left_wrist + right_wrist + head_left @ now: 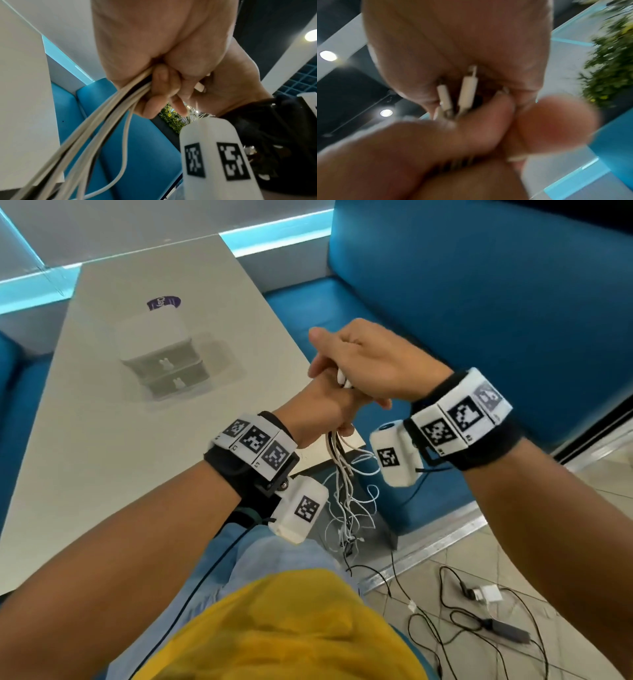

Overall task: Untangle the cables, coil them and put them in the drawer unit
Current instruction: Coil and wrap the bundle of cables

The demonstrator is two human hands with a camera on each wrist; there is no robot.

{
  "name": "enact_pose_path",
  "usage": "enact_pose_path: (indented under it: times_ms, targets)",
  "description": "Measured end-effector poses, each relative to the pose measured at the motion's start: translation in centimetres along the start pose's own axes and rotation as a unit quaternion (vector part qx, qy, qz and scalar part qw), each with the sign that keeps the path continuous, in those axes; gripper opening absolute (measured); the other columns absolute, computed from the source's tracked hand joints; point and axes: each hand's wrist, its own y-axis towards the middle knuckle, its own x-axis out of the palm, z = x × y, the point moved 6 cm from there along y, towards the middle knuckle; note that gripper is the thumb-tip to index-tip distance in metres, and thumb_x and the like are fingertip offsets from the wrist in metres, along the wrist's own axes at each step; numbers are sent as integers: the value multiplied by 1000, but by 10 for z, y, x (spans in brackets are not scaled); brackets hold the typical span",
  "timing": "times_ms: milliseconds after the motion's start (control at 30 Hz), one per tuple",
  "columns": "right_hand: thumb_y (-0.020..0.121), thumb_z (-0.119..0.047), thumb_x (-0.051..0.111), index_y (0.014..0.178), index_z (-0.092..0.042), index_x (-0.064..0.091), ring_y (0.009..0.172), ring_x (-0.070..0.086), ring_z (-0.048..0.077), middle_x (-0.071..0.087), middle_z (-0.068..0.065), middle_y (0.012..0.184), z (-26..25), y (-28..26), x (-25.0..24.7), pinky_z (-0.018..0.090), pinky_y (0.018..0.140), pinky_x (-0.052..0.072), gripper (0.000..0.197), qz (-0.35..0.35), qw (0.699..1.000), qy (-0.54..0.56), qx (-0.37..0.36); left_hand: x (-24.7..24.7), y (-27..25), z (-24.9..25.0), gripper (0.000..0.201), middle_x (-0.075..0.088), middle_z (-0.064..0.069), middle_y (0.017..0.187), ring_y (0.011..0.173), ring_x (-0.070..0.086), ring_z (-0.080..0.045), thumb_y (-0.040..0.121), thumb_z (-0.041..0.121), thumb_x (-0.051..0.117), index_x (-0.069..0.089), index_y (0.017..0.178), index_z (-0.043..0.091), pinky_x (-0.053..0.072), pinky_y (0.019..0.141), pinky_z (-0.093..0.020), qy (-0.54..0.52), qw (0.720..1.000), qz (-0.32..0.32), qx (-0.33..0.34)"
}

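A bundle of white and black cables (346,484) hangs in a tangle off the table's near right corner. My left hand (322,402) grips the bundle near its top, fingers (159,92) curled round the cables (106,121). My right hand (370,361) sits on top of the left, closed over the cable ends. White plugs (467,92) lie against its palm, and one plug (342,378) peeks out between the hands. The white drawer unit (164,350) stands further back on the table, away from both hands. The right wrist view is blurred.
The pale table (85,457) runs along the left, with a purple-labelled item (163,302) behind the drawer unit. A blue bench (479,302) lies to the right. On the tiled floor are black leads (445,621), a white charger (488,594) and a black adapter (507,630).
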Motion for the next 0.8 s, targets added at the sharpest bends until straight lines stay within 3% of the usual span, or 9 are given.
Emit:
enact_pose_path:
  times_ms: [100,200,267,333,400,467,500,633,800]
  targets:
    - [100,-45,33,80,-22,75,69,60,7,70,-9,80,-12,5,8,16,62,43,52,48,997,-45,-29,-8,0,1,27,50,11,49,47,37,-6,84,-9,44,51,75,15,37,60,-36,51,999,15,12]
    - [101,-44,31,86,-20,75,85,63,13,71,-8,87,-12,7,14,27,83,44,52,62,996,-54,-32,-15,1,-4,24,41,-1,57,52,33,-14,87,-8,43,51,79,13,37,58,-38,79,996,50,6]
    - [101,-49,30,96,-20,73,77,65,8,71,-5,89,-2,8,5,20,67,46,51,95,990,101,-3,-14,4,-2,28,41,11,47,48,29,-12,81,8,48,56,62,26,31,49,-29,55,997,48,15]
    - [101,-51,27,101,-20,70,62,63,3,70,0,84,17,8,-3,13,50,44,54,169,942,286,51,-20,9,4,30,34,12,39,40,25,-10,79,17,51,56,51,26,22,45,-22,-12,997,78,10]
    - [100,-56,23,91,-26,70,58,64,10,69,3,72,33,5,18,24,58,52,57,152,894,405,118,-31,17,5,30,33,11,38,32,26,-5,94,24,54,56,65,22,19,41,-18,-129,981,143,-9]
    - [97,-61,21,78,-29,68,53,62,23,63,9,58,41,2,57,35,61,53,60,61,871,463,155,-42,22,4,34,28,9,37,31,22,-5,101,29,47,50,71,14,19,36,-17,-223,954,200,-2]
    - [97,-62,20,73,-24,68,48,57,25,57,10,53,45,-1,73,34,58,52,65,31,871,463,162,-49,24,2,35,24,8,39,32,19,-6,101,31,45,50,72,12,19,36,-17,-253,942,220,6]
    - [99,-56,20,57,-9,61,38,41,16,39,-2,38,80,-12,100,26,50,38,75,9,959,231,163,-86,20,-20,42,18,8,44,38,15,-8,101,42,40,51,71,15,21,36,-19,-337,899,280,-9]
    - [96,-39,32,59,-9,56,38,38,15,39,-6,32,122,-17,107,27,54,37,53,-13,967,149,206,-105,13,-42,40,23,7,41,35,16,-8,100,38,45,52,69,14,15,38,-18,-264,911,317,-25]
